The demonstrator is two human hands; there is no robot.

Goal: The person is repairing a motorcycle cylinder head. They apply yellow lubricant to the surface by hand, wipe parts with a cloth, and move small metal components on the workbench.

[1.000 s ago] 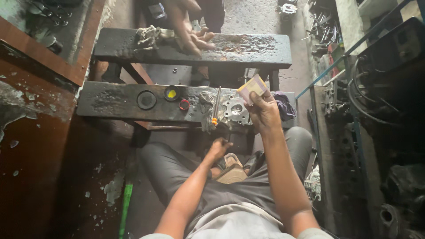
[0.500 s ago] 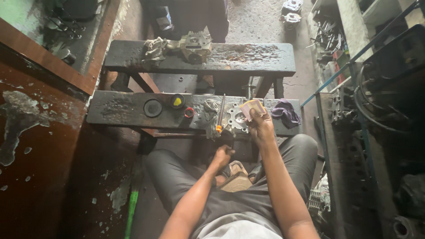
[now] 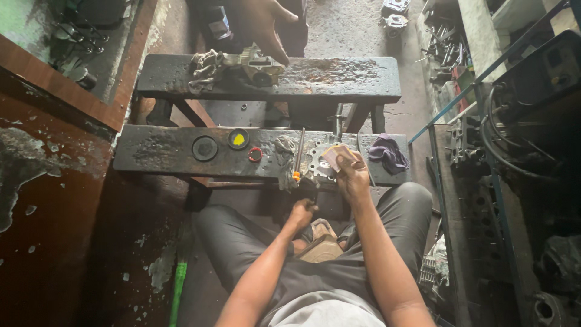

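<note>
the near dark, grimy wooden bench (image 3: 157,151) carries a black round disc (image 3: 204,148); right of the disc lie a round cap with a yellow centre (image 3: 238,139), a small red ring (image 3: 255,154), a grey perforated metal plate (image 3: 317,162) and a purple rag (image 3: 387,152). beyond it, a far dark bench (image 3: 351,82) holds a grey rag (image 3: 207,65).

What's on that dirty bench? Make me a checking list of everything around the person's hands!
Surface: near dark bench, greasy and scuffed; a second bench behind it.
Job's things: metal part with holes on the near bench; a small tan pad pressed on it.
Clutter: black round disc, yellow-centred cap, red ring, purple rag, orange-handled tool.
Hands: right hand grips the pad; left hand is below the bench edge, what it holds is hidden. Another person's hand rests on a metal part on the far bench.
Cables: black hoses at right.
Surroundings: rusty red wall, metal parts on the floor.
</note>
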